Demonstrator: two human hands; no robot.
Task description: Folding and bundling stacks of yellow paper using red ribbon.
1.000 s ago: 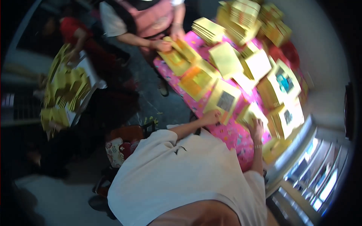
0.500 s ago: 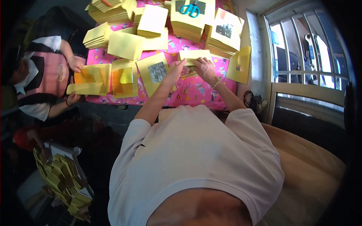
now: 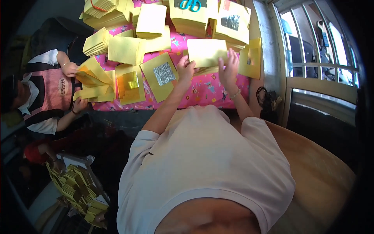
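Observation:
A folded yellow paper piece (image 3: 207, 52) is held up over the table. My left hand (image 3: 186, 69) pinches its lower left corner. At the right edge my right hand (image 3: 230, 70) has its thumb over the face of the paper, with the fingers extended along the side. Under it lie more folded yellow papers (image 3: 206, 70), mostly hidden. To the left of my left hand lies a flat yellow sheet with a silver patch (image 3: 164, 74). Beside that is another yellow sheet with a shiny gold window (image 3: 130, 82).
Stacks of yellow paper pieces (image 3: 189, 23) line the far side of the pink patterned tablecloth (image 3: 202, 91). Teal-handled scissors (image 3: 190, 5) rest on one stack. At left, a co-worker's hands (image 3: 70, 70) handle a yellow-and-orange sheet (image 3: 94, 80). A barred window (image 3: 317, 43) stands right.
The folded paper has been raised and now shows its broad face. My right hand has moved from on top of it to its right edge. The co-worker's sheet has been lifted and bent.

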